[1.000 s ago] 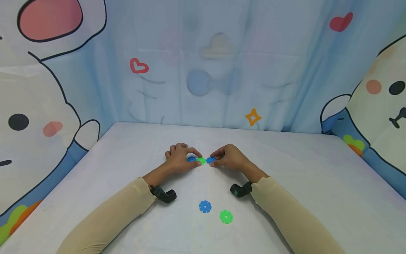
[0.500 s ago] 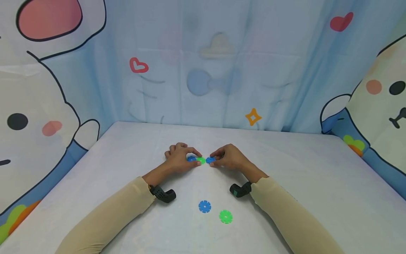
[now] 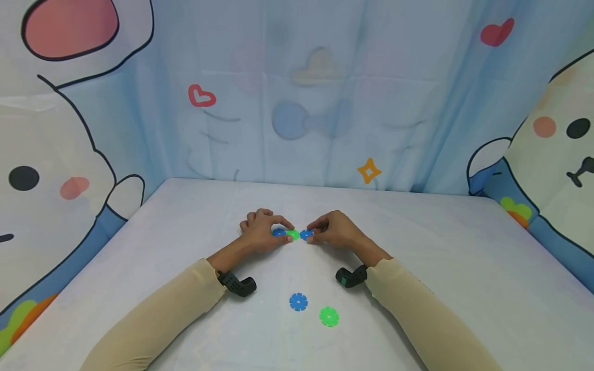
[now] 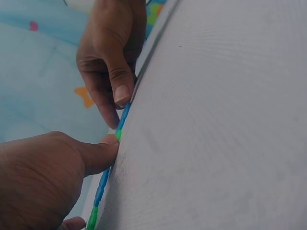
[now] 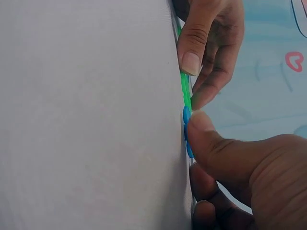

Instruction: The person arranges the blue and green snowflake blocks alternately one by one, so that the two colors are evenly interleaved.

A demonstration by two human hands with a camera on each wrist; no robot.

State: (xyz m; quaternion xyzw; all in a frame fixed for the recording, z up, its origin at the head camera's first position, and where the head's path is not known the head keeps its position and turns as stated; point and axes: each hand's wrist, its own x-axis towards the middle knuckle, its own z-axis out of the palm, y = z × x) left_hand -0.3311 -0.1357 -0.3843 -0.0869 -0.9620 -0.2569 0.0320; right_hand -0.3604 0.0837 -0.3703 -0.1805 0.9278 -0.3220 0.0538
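Note:
My left hand [image 3: 262,232] pinches a green notched plastic disc [image 3: 294,235] between thumb and finger, low over the table. A blue notched disc [image 3: 279,233] shows inside that hand's curve, in line with the green one; another green disc [image 4: 92,218] trails behind it in the left wrist view. My right hand [image 3: 339,231] pinches a second blue disc [image 3: 304,235] from the right side. In the right wrist view this blue disc [image 5: 187,129] meets the green disc [image 5: 186,91] edge to edge; whether their notches interlock I cannot tell.
Nearer the front of the white-covered table [image 3: 223,330] lie a loose blue disc [image 3: 298,302] and a loose green disc [image 3: 329,317], both flat. Behind the table hangs a light blue printed curtain [image 3: 325,123]. Each wrist carries a black camera band [image 3: 238,284].
Both hands keep their grips and stay almost in place, with the blue disc against or very near the green one. The whole view has shifted slightly.

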